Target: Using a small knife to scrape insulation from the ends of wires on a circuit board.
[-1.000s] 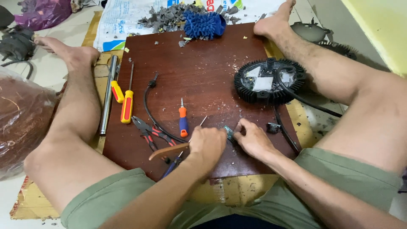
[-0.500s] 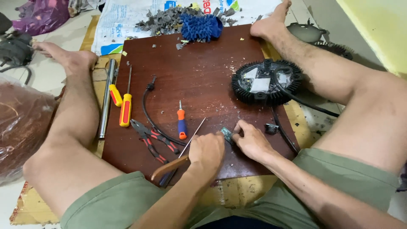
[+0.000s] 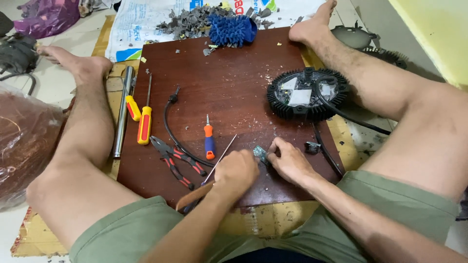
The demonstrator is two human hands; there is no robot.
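Far left, a clear bag of copper-coloured wire (image 3: 22, 141) lay on the floor. A metal rod (image 3: 122, 112) sat along the left edge of the brown wooden board (image 3: 229, 83), beside two yellow-handled screwdrivers (image 3: 144, 122). Next came red-and-black pliers (image 3: 178, 160), a curved black cable (image 3: 168, 124) and a small orange-and-blue screwdriver (image 3: 209, 141), all flat on the board. Left hand (image 3: 236, 170) was closed in a fist around a wooden-handled tool (image 3: 195, 196), near the front edge of the board, with a thin metal rod (image 3: 222, 156) slanting up beside it. Just right, a small grey-green part (image 3: 260, 154) lay on the board between both hands; right hand (image 3: 288, 160) pinched it with curled fingers. Farther right sat a round black finned lamp housing (image 3: 307, 95) with a black cable running off it. At the top, a blue fuzzy mitt (image 3: 233, 29) and grey scraps (image 3: 187, 22).
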